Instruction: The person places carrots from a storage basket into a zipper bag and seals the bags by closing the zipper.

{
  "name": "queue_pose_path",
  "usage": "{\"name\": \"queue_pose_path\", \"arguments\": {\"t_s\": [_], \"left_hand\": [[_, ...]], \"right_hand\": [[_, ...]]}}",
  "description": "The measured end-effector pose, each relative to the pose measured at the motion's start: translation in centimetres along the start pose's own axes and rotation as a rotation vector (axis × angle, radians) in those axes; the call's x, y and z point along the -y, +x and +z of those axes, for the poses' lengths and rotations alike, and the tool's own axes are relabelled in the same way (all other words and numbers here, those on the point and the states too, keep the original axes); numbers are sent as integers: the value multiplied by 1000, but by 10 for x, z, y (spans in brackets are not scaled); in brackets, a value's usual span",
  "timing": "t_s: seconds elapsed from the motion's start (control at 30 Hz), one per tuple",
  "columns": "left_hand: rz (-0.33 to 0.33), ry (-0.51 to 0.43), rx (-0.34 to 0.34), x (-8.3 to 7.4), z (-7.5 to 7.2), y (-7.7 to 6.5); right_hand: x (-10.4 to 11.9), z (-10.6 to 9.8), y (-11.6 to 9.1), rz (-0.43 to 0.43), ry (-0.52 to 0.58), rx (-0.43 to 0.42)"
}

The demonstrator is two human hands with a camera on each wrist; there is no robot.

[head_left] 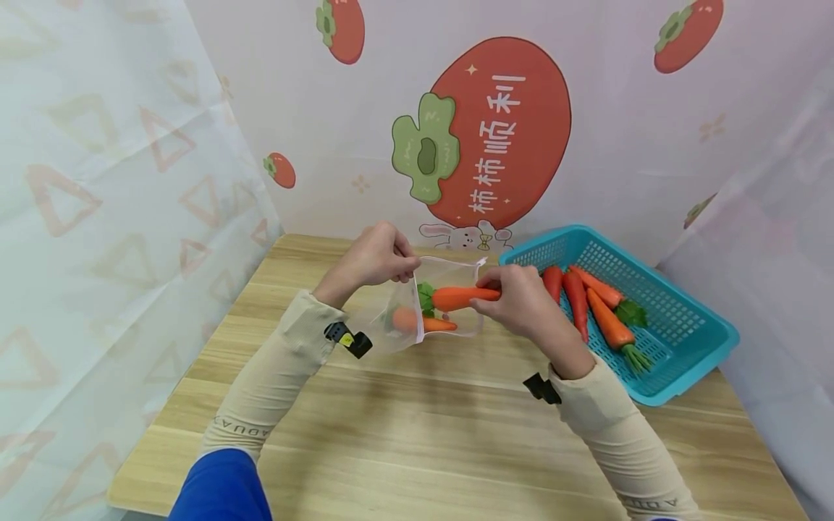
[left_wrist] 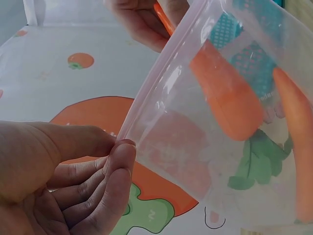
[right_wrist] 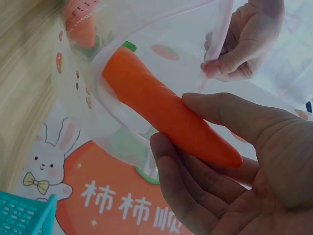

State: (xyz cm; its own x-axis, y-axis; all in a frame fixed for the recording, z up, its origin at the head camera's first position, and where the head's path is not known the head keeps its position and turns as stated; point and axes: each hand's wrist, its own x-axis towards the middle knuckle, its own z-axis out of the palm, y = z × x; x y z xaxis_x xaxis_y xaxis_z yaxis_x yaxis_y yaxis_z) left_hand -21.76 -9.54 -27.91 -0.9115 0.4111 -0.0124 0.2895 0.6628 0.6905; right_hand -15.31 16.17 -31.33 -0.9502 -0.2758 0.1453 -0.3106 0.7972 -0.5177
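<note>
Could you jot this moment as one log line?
left hand: pinches clear bag; right hand: holds carrot partly inside bag; another carrot: in bag

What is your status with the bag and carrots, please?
Left hand pinching bag by rim. Right hand holding carrot, thick end inside. Nothing visibly in the way.

We list one wood-grain table (head_left: 404, 449), its top pale and striped. Behind it we record a white printed backdrop (head_left: 339, 130), bearing one large red persimmon motif (head_left: 534, 145) with white Chinese characters (head_left: 497, 137), smaller persimmons (head_left: 347, 30), and a cartoon rabbit (head_left: 464, 236). At left we note a creased sheet (head_left: 124, 239) with faded triangles (head_left: 45, 189); at right, a pale sheet (head_left: 762, 289). Light: soft, diffuse.
</note>
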Motion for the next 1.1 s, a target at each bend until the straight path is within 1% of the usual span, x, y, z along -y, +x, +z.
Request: {"name": "queue_pose_path", "arguments": {"t_s": [0.27,0.47,0.73,0.97,1.1], "left_hand": [[11,14,-6,-3,-3,0],[5,0,-5,-5,-4,0],[5,-3,-2,-9,-4,-1],[14,10,-8,-11,-6,0],[17,10,-9,-13,-8,1]], "right_hand": [[5,6,5,-17,-25,-17],[9,13,8,-53,-27,-27],[17,21,13,-65,-64,-34],[24,28,19,-40,-55,-19],[26,31,22,-46,-57,-14]]}}
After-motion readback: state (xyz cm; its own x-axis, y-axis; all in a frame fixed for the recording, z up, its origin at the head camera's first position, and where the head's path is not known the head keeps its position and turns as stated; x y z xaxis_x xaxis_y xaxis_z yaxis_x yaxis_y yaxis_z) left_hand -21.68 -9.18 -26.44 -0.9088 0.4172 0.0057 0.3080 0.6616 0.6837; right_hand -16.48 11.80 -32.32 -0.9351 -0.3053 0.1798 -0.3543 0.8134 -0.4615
